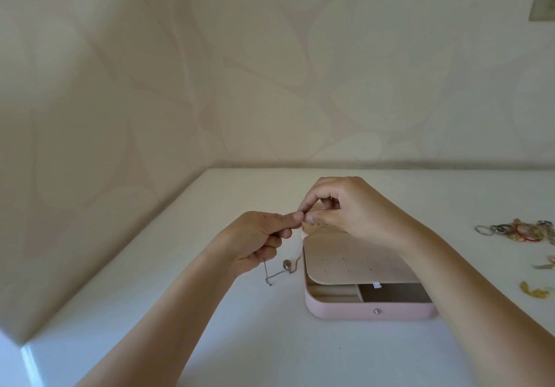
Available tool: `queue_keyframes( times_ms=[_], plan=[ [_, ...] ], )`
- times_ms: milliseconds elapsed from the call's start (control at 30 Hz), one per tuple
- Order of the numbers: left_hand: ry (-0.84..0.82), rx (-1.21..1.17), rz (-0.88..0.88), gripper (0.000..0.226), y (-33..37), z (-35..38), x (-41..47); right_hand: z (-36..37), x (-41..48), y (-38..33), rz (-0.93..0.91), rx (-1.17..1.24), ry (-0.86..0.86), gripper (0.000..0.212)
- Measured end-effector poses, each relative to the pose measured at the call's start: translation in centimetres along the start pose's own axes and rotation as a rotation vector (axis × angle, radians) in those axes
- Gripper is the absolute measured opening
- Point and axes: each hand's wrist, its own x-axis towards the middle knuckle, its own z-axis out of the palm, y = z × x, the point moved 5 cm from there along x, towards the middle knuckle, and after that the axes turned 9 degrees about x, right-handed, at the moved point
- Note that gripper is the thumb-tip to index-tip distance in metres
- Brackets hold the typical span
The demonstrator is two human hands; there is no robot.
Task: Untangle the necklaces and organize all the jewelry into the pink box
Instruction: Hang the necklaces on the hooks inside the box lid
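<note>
Fingers [288, 218] of left hand [255, 241] curled, thumb and index pinching thin silver necklace [277, 275]. Right hand [348, 209] meets it fingertip to fingertip, pinching same chain (chain there too thin to see well). Both hands raised above far left corner of pink box [369, 310]. Rest of chain hangs under left hand, just left of box, with small pendant [286, 265] on it. Box lies open on white table [180, 296], beige flap [354, 263] over compartments. Right of box, well apart: pile of rings and earrings [522, 230], loose yellowish pieces [533, 290] nearer.
</note>
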Motion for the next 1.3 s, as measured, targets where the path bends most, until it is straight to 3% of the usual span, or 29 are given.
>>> queue_keyframes(
  times_ms=[567,933,1100,1300],
  plan=[
    [0.054,-0.026,0.084,0.011,1.0,-0.6,-0.5,-0.3,-0.1,-1.1,-0.101,0.091,0.057,0.011],
    [0.102,-0.036,0.196,0.029,1.5,-1.0,-0.7,0.0,-0.4,-2.2,-0.217,0.08,0.172,0.005],
    [0.152,-0.1,0.192,0.038,1.3,-0.6,-0.6,0.4,-0.4,-2.5,-0.282,-0.018,0.268,0.007],
    [0.151,-0.184,0.185,0.053,1.4,-0.4,-0.6,0.6,-0.7,-3.1,-0.291,0.037,0.337,0.01]
  ],
)
